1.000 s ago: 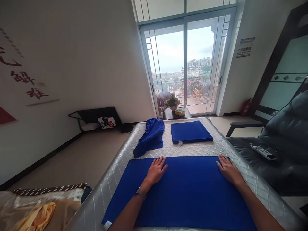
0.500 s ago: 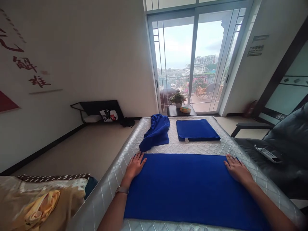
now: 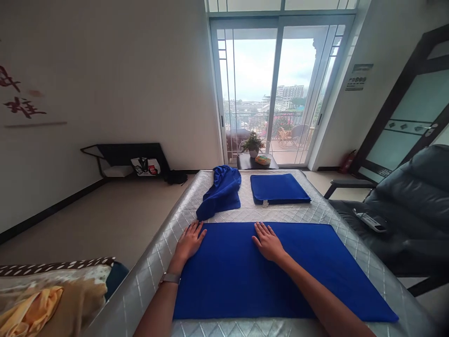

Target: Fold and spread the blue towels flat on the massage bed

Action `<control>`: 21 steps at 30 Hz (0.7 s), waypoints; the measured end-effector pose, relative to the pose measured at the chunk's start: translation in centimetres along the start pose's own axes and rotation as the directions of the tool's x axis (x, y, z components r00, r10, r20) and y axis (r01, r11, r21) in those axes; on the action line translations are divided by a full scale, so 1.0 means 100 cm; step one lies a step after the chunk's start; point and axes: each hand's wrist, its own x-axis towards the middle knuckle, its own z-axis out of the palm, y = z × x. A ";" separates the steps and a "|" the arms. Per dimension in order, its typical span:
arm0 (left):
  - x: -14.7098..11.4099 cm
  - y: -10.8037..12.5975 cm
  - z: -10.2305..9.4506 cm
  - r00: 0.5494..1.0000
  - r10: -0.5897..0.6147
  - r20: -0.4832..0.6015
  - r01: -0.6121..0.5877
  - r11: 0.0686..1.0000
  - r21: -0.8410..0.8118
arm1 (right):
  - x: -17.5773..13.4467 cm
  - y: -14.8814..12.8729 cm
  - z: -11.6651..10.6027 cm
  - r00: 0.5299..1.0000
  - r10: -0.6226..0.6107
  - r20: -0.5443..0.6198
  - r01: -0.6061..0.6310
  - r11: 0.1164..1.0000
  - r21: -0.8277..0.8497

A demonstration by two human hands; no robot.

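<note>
One blue cloth lies spread on the quilted mattress, long axis left to right, under the left hand at its far-left corner and the right hand near mid far edge — both flat, fingers extended, gripping nothing — with a crumpled cloth just beyond the left.

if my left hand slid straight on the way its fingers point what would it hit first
Your left hand would likely meet the near end of the crumpled blue cloth first, just ahead, if moving low; the exact gap is unclear.
</note>
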 end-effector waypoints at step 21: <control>0.001 0.003 -0.004 0.998 -0.026 0.048 0.024 0.999 0.046 | -0.102 0.261 -0.019 0.885 0.439 -0.154 -0.461 0.873 -0.160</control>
